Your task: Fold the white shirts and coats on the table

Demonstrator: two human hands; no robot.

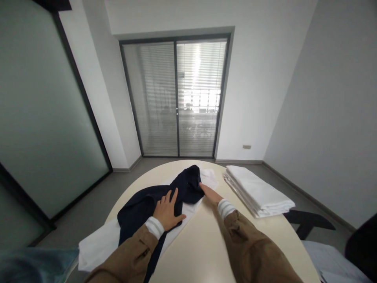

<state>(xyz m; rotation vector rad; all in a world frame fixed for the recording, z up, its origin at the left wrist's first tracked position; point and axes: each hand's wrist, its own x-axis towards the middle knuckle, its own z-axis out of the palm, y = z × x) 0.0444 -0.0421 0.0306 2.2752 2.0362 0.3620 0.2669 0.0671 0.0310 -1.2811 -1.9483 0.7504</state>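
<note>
A dark navy garment (pixel 141 206) lies bunched across the left half of the table, over a white cloth (pixel 101 243). My left hand (pixel 167 212) rests flat on the navy fabric, its fingers spread and the thumb pointing right. At the garment's right end, my right hand (pixel 210 193) touches the raised fold with its fingertips. Those fingers look stretched out and held together, and no cloth shows gripped in them. Part of the white cloth sticks out beyond the navy fold at the far side and along its right edge.
The round cream table (pixel 194 251) carries a folded stack of white cloth (pixel 256 190) at its right edge. Black chair parts (pixel 309 222) and a pale fabric item (pixel 332 259) are beyond that edge. Blue denim-like fabric (pixel 38 265) shows at lower left. A glazed door (pixel 176 98) stands behind.
</note>
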